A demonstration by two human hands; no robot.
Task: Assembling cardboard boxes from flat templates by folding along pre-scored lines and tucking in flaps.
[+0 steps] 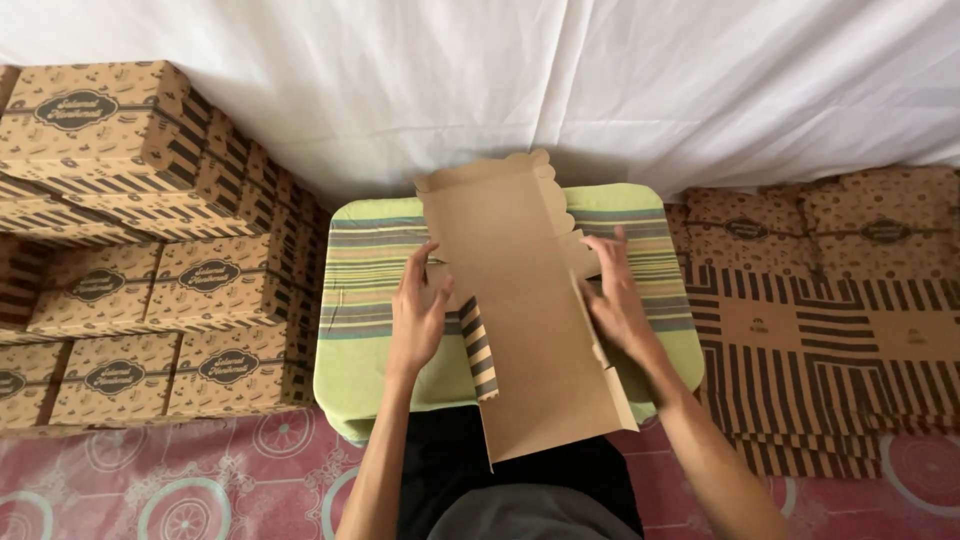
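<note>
At the centre of the frame, the left hand (420, 315) is laid open-palmed on the left flap of the flat cardboard box blank (515, 300), fingers spread and pointing toward the top of the frame; nothing is gripped, the flap is only pressed. Just to the right, the right hand (615, 295) is set against the right edge of the same blank, fingers stretched out flat, with the side flap touched rather than clasped. The blank is seen plain brown side up, running from the scalloped end near the upper centre down to the lower centre, where its end overhangs a dark lap. A striped printed face (478, 350) of the left flap is shown folded up beside the left wrist. Beneath the blank, a green cushion (350, 370) with bands of stripes is used as the work surface, and its rim is left bare on both sides. On the left of the frame, finished printed boxes (140, 250) are stacked in several tiers. On the right, a pile of unfolded blanks (830, 320) is spread flat, printed side up. A white cloth (600, 80) is draped across the top, and a pink patterned mat (150, 480) is seen along the bottom.
</note>
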